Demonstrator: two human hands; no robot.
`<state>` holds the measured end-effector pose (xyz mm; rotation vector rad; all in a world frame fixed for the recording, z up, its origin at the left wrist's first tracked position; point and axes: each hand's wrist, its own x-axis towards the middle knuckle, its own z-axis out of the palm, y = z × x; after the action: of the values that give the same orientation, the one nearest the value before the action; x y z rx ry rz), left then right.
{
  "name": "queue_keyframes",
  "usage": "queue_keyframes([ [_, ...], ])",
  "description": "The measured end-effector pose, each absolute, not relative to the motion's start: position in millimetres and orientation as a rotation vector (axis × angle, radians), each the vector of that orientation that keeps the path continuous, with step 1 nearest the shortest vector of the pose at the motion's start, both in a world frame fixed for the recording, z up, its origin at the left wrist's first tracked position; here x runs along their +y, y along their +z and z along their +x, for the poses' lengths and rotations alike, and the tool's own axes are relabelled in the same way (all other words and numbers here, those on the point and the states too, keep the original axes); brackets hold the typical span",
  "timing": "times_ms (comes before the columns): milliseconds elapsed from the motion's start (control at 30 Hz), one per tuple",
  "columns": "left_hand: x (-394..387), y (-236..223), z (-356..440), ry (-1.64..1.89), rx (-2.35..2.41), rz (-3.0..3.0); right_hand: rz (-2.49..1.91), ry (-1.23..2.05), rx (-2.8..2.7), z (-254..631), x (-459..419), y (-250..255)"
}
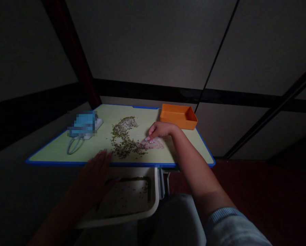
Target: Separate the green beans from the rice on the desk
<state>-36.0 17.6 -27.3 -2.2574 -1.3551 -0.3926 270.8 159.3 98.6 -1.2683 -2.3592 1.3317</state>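
Small greenish-brown grains [122,143] lie scattered over the middle of the pale yellow tabletop [86,150]. To their right is a thin, see-through fan-shaped piece with pink marks [156,143]. Over its left part my right hand [161,130] is closed, thumb and fingertips pinched close to the surface. Whether anything is between those fingertips is too small to make out. My left hand [98,171] is at the table's front edge, in shadow, with fingers stretched out and holding nothing visible. Its fingertips are just left of the grains.
An orange open box [178,120] stands at the back right. On the left lies a blurred blue item [83,123] on a white base, with a grey loop [74,145]. Below the front edge is a pale drawer or tray [156,191] with some grains inside. Wall panels [147,44] rise behind.
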Motion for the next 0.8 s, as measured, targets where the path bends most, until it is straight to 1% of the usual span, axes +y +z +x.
queue_keyframes([
  [267, 16, -24, -36, -0.388, -1.374, -2.285, -1.316, 1.235, -2.428, 267, 161, 95],
  [467, 15, -21, -34, -0.383, -1.424, -2.317, -1.240, 1.308, -2.368, 267, 156, 97],
  [667, 17, -26, -36, -0.374, -1.439, -2.298, -1.289, 1.164, -2.335, 267, 154, 101],
  [800, 18, -27, -37, -0.364, -1.398, -2.296, -1.258, 1.232, -2.389, 260, 152, 96],
])
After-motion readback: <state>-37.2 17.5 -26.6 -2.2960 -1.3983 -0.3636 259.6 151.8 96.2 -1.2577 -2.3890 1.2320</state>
